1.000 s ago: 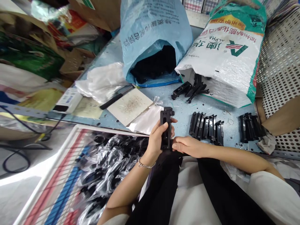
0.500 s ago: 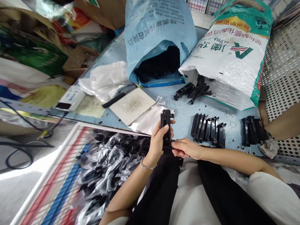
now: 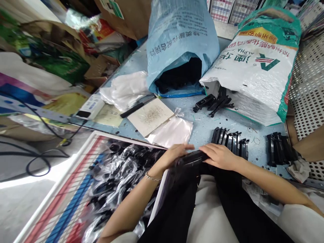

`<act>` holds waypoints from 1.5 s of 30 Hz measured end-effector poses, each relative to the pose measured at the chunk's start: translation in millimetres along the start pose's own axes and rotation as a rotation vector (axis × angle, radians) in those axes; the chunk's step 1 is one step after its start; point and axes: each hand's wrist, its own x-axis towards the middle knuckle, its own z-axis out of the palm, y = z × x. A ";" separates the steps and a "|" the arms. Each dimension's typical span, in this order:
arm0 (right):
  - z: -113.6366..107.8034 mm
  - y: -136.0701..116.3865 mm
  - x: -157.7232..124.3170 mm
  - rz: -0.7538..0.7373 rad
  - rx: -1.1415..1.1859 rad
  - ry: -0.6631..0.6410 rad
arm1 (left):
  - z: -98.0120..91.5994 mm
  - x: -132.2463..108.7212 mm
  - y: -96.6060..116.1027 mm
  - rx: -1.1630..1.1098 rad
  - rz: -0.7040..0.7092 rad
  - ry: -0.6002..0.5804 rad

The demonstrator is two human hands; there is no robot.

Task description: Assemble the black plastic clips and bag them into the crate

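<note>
A long black plastic part [image 3: 194,157] lies sideways in front of my lap, at the table's front edge. My left hand [image 3: 174,156] holds its left end, and my right hand [image 3: 219,156] grips its right end from above. The fingers' undersides are hidden. Just beyond my right hand, a row of similar black parts [image 3: 230,140] stands on the table. A second, smaller group of black parts [image 3: 278,148] sits farther right. Several loose black pieces [image 3: 216,102] spill from the mouth of the white and green bag [image 3: 255,67].
A blue sack [image 3: 182,44] with dark contents stands at the back. Clear plastic bags [image 3: 173,130], a beige card [image 3: 151,116] and a black stick-like tool [image 3: 138,107] lie left of centre. Below left, a crate [image 3: 88,141] holds black pieces in clear film.
The black part has turned from upright to sideways and come lower, toward my lap. My right hand has moved over its right end. The view has shifted slightly.
</note>
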 end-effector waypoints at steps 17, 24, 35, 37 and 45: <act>64.9 -5.4 21.0 0.792 2.109 0.092 | -53.5 60.1 0.4 0.230 0.190 0.524; 97.1 0.3 30.7 0.809 2.319 -0.028 | -67.3 48.6 -6.1 0.647 0.514 0.524; 89.9 -4.9 35.5 0.728 1.861 0.075 | -1.1 -18.7 -9.2 0.736 0.768 0.085; 84.3 -12.2 29.7 0.791 1.602 0.236 | 4.2 -20.6 -13.7 0.713 0.793 0.077; 78.6 -21.9 15.6 0.783 1.353 0.301 | 17.6 -26.0 -21.0 0.781 0.972 -0.032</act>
